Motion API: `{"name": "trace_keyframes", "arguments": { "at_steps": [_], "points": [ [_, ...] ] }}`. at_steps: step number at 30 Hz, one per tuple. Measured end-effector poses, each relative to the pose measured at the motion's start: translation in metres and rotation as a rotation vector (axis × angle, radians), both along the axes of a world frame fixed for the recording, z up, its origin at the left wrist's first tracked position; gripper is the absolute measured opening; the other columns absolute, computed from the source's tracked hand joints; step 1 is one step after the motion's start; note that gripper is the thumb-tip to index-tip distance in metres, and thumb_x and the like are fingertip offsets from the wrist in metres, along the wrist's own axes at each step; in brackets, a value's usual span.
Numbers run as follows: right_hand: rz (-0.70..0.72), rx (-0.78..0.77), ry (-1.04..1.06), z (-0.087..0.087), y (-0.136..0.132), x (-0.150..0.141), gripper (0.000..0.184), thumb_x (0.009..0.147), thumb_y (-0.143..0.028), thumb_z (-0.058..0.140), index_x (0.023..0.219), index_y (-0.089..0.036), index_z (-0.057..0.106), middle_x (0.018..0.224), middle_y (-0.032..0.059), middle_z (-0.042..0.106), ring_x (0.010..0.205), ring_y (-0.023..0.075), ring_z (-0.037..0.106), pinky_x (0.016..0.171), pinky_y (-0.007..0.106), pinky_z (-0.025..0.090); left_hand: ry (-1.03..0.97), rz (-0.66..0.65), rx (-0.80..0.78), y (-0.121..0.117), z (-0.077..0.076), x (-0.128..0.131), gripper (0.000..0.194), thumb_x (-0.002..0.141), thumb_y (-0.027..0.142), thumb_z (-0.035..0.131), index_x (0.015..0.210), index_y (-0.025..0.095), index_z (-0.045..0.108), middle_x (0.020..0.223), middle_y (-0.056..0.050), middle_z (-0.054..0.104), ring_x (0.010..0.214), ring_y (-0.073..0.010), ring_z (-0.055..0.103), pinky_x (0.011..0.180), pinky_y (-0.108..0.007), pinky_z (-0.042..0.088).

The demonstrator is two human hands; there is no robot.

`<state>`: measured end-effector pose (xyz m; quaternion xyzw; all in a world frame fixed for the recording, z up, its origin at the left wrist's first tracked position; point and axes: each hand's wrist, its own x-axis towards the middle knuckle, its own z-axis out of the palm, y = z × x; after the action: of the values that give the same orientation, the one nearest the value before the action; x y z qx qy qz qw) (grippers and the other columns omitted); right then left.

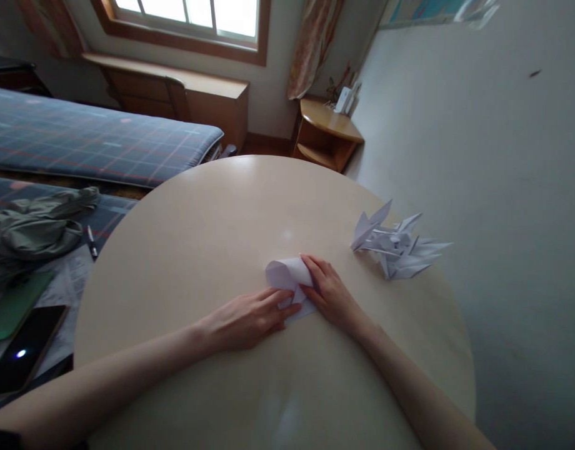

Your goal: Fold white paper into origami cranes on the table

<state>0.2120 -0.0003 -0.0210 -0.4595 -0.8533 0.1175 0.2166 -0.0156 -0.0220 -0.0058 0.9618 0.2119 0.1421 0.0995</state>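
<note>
We have the paper point(297, 269) near the middle of a round, pale surface point(184, 250), one part of it curled over into an open loop and a flatter part lying toward us. Our right hand point(337, 300) is at the right of the paper, its fingers and thumb gripping the curled part. Our left hand point(247, 319) comes in from the left, its fingers slightly bent and laid over the near part of the paper; we cannot tell whether they pinch it or only press. To the right of the paper and a little beyond it, apart from our hands, we see a cluster of white folded pieces point(395, 244) with sharp points sticking out. Well to the left of the paper are a crumpled grey-green cloth point(34, 231), a pen point(91, 242), a green folder point(20, 306) and a dark phone point(27, 347) with a bright spot on it. Farther beyond the paper, we see a plaid mattress point(95, 140) at left, a window point(194, 15), and a corner shelf point(332, 119) at right.
</note>
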Motion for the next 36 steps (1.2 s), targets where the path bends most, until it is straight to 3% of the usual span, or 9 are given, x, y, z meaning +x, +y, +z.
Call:
{"name": "trace_keyframes", "arguments": {
  "at_steps": [8,23,30,36],
  "points": [
    [0.001,-0.005,-0.018,-0.0023,0.0005,0.0009,0.057,0.088,-0.018,0.042,0.142,-0.021,0.023,0.133,0.0144,0.043,0.121,0.0269,0.042,0.099,0.049,0.039,0.006,-0.037,-0.001,0.0008,-0.0012,0.0009,0.038,0.095,0.022,0.036,0.130,0.009,0.045,0.135,-0.010,0.049,0.122,-0.0237,0.046,0.099,-0.036,0.046],
    [-0.017,-0.023,-0.018,-0.0018,0.0034,0.0010,0.058,0.087,-0.023,0.047,0.141,-0.023,0.025,0.131,0.0132,0.045,0.118,0.0269,0.045,0.096,0.047,0.040,0.006,-0.059,0.062,0.0005,-0.0015,0.0019,0.037,0.095,0.021,0.040,0.127,0.006,0.047,0.131,-0.013,0.052,0.123,-0.0205,0.047,0.106,-0.034,0.037],
    [-0.011,-0.016,-0.051,-0.0015,0.0028,0.0007,0.057,0.087,-0.022,0.048,0.140,-0.019,0.026,0.132,0.0148,0.044,0.118,0.0272,0.044,0.097,0.046,0.040,0.052,-0.054,0.121,-0.0007,-0.0018,0.0018,0.037,0.095,0.022,0.038,0.127,0.005,0.048,0.132,-0.012,0.051,0.123,-0.0228,0.047,0.104,-0.033,0.039],
    [-0.004,0.015,-0.077,-0.0009,0.0023,0.0004,0.059,0.087,-0.022,0.047,0.141,-0.020,0.024,0.130,0.0156,0.046,0.118,0.0275,0.045,0.095,0.047,0.041,0.136,-0.083,0.109,-0.0029,-0.0013,-0.0018,0.043,0.088,0.008,0.041,0.131,0.004,0.042,0.138,-0.014,0.044,0.128,-0.0268,0.040,0.103,-0.036,0.040]
  ]
}}
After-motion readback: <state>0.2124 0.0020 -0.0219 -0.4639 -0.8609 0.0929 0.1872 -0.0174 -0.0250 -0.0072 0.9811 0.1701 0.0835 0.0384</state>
